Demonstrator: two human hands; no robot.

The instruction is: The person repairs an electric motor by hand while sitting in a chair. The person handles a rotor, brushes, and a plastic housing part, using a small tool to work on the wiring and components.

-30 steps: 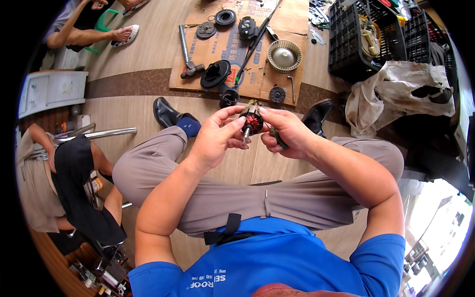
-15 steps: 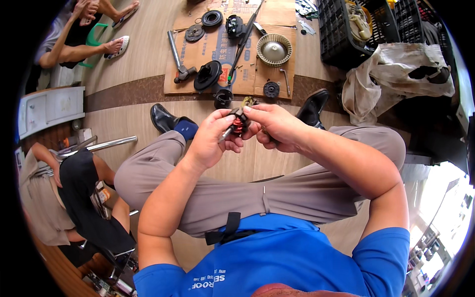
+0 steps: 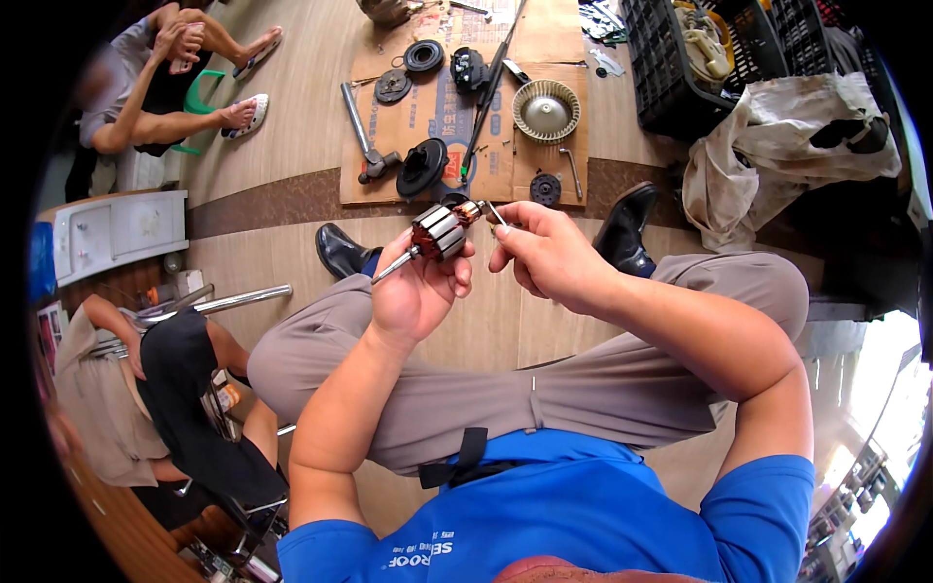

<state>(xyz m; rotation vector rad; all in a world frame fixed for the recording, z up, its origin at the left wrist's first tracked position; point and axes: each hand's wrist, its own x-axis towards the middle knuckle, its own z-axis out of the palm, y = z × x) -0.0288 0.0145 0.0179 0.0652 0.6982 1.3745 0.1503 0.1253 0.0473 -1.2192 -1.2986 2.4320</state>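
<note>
A motor armature (image 3: 437, 236) with steel laminations, copper windings and a long shaft lies tilted in my left hand (image 3: 416, 291), palm up, fingers curled round it. Its copper commutator (image 3: 469, 211) points up and right, toward my right hand (image 3: 549, 251). Between that hand's thumb and forefinger is a slim silver metal piece (image 3: 498, 216), close to the commutator end; I cannot tell whether they touch. The other right fingers are curled in.
Ahead lies a cardboard sheet (image 3: 408, 121) with a fan wheel (image 3: 546, 109), a hammer (image 3: 367, 146), a black round cover (image 3: 422, 167) and several motor parts. Black crates (image 3: 671, 73) stand right, beside a stained cloth (image 3: 777, 165). Other people sit at the left.
The armature has turned from mostly covered by both hands to lying lengthwise in my left palm. My right hand has come off its body and now pinches the slim metal piece beside it.
</note>
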